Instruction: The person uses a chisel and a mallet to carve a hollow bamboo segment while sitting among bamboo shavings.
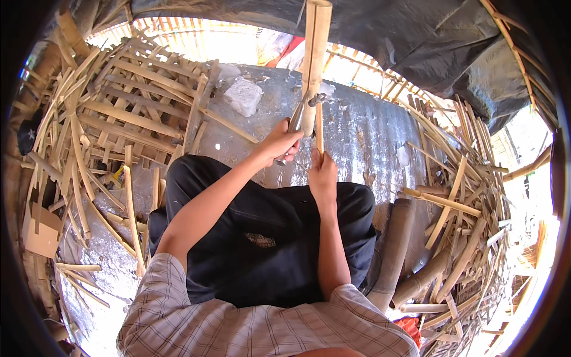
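A pale bamboo pole (315,53) stands in front of me, with a dark lengthwise line like a split along its side. My left hand (282,141) is closed around a grey metal blade (298,112), which lies slanted against the pole's lower left side. My right hand (323,174) grips the thin wooden handle of a hammer (319,132). The hammer's dark metal head is beside the pole's right edge, close to the blade; whether it touches either I cannot tell.
I sit with legs folded in dark trousers (262,220) on a grey sheet (369,137). Bamboo strips (137,119) pile up on the left, more strips (458,202) on the right. A thick bamboo length (395,244) lies by my right knee. A whitish block (242,96) rests ahead.
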`<act>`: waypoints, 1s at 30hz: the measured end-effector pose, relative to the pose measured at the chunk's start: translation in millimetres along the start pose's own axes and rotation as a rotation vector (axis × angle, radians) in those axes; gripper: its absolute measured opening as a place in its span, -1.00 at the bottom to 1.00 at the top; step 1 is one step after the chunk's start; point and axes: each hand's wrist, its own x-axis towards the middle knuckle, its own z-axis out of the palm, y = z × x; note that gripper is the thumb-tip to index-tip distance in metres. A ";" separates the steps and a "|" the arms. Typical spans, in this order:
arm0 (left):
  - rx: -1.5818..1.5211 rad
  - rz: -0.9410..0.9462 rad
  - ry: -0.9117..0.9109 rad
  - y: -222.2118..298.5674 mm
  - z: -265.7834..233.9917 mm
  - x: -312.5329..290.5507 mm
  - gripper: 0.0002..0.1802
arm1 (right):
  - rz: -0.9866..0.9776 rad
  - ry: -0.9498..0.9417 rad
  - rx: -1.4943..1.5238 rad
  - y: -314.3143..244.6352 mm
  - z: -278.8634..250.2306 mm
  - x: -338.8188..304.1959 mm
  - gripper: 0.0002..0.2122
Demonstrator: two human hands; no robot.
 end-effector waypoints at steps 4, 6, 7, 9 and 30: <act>0.079 0.018 0.013 0.7 2.6 -1.4 -0.71 | -0.058 0.021 0.022 -49.3 -46.4 -6.6 -0.66; 0.073 0.031 -0.017 -8.4 4.1 -1.0 -0.69 | -0.056 0.040 0.166 -81.7 -71.9 -16.6 -0.67; 0.075 0.042 -0.030 -10.4 3.5 -1.0 -0.69 | -0.039 0.054 0.303 -92.8 -79.7 -21.3 -0.66; 0.088 0.035 -0.049 -13.0 4.3 -0.4 -0.67 | -0.054 0.054 0.584 -109.6 -91.6 -33.8 -0.71; 0.204 0.065 -0.026 -19.9 18.9 -4.2 -0.62 | -0.094 0.127 0.100 -92.1 -78.5 -18.9 -0.70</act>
